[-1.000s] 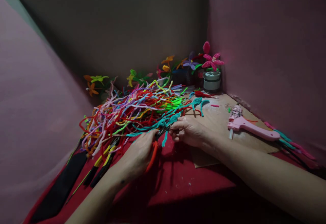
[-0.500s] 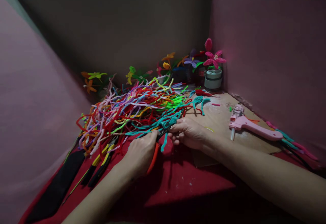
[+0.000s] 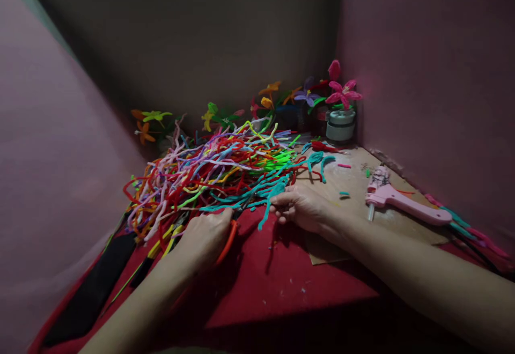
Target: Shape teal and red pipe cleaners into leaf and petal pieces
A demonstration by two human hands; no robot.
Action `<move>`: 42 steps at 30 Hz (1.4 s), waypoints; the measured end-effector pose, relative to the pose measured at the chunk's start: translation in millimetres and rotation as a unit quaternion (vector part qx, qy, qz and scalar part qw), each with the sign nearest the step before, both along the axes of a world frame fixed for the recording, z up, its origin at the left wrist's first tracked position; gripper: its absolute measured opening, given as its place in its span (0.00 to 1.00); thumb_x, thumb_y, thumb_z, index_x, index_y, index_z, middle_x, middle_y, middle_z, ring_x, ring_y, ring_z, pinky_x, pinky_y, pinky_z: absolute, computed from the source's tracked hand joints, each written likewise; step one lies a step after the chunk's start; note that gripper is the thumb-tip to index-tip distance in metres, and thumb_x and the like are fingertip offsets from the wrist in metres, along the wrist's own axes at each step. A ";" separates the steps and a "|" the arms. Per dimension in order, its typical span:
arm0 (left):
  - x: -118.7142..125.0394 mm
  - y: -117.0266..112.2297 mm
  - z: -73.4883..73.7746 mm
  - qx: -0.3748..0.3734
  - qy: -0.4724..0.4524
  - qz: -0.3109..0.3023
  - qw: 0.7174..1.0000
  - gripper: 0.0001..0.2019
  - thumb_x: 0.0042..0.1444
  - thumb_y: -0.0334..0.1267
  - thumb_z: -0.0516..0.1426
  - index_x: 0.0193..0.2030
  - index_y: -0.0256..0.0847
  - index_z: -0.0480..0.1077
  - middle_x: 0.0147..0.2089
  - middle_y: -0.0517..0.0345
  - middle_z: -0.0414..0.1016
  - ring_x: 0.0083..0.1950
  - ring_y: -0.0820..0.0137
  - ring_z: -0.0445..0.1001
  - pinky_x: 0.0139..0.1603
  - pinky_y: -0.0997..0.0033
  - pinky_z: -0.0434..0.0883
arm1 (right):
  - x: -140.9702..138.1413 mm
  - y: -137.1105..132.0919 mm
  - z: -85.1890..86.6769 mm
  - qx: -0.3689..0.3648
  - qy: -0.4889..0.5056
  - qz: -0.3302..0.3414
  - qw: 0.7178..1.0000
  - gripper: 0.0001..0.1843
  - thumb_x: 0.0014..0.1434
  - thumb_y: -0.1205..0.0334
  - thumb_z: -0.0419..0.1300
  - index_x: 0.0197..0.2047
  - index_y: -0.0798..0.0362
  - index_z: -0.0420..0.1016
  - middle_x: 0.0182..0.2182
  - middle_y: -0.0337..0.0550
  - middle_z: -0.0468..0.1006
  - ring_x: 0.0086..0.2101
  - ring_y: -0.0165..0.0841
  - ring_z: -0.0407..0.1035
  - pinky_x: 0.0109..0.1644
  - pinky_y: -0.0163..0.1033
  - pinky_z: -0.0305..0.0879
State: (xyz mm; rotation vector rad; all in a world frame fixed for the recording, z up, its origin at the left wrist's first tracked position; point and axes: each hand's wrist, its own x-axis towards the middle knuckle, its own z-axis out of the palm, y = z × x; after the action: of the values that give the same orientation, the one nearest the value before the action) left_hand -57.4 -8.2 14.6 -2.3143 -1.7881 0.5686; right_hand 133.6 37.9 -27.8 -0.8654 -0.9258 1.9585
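A big tangled heap of coloured pipe cleaners [image 3: 209,171] lies on the red table [image 3: 261,284]. My left hand [image 3: 203,236] is closed round the orange handles of a cutting tool [image 3: 226,242], whose tip points at the heap's near edge. My right hand [image 3: 300,206] pinches a bundle of teal pipe cleaners [image 3: 267,196] at the heap's front, its fingers curled together. The two hands are a short way apart.
A pink glue gun [image 3: 402,204] rests on a cardboard sheet [image 3: 362,182] to the right. Pipe-cleaner flowers [image 3: 341,94] and a small grey pot [image 3: 340,126] stand in the back corner. Yellow-handled tools [image 3: 161,249] and a black strip [image 3: 92,289] lie at left. Walls close in on three sides.
My left hand with the cutting tool has drawn back to the left, away from my right hand. A short teal piece now lies on the cardboard.
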 end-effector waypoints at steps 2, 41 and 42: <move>-5.7 0.9 -2.8 -0.011 0.006 -0.003 1.000 0.14 0.57 0.34 0.40 0.43 0.37 0.63 0.34 0.44 0.75 0.35 0.56 0.75 0.30 0.64 0.64 | -0.5 -1.1 0.2 0.041 0.006 -0.008 0.999 0.07 0.40 0.72 0.60 0.19 0.58 0.64 0.16 0.38 0.69 0.17 0.26 0.62 0.20 0.32 0.58; 30.4 15.9 6.5 -0.037 -0.648 0.048 0.759 0.13 0.50 0.44 0.55 0.40 0.39 0.68 0.35 0.58 0.74 0.36 0.71 0.71 0.34 0.76 0.67 | -2.9 -5.3 0.4 0.208 -0.065 -0.094 0.971 0.03 0.45 0.66 0.57 0.23 0.57 0.68 0.17 0.32 0.64 0.19 0.22 0.53 0.24 0.32 0.49; 31.4 17.6 6.1 -0.043 -0.657 0.056 0.750 0.14 0.50 0.44 0.55 0.41 0.39 0.68 0.34 0.59 0.73 0.34 0.72 0.70 0.33 0.76 0.66 | -3.7 -6.4 0.1 0.210 -0.062 -0.084 0.972 0.03 0.45 0.66 0.58 0.24 0.57 0.68 0.18 0.32 0.64 0.19 0.22 0.53 0.25 0.32 0.49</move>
State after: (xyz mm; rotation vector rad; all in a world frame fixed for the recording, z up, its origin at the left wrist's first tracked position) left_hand -26.0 9.5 20.7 -2.8544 -2.2708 -1.4187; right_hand 129.8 31.5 -27.7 -0.7928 -1.2418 1.5011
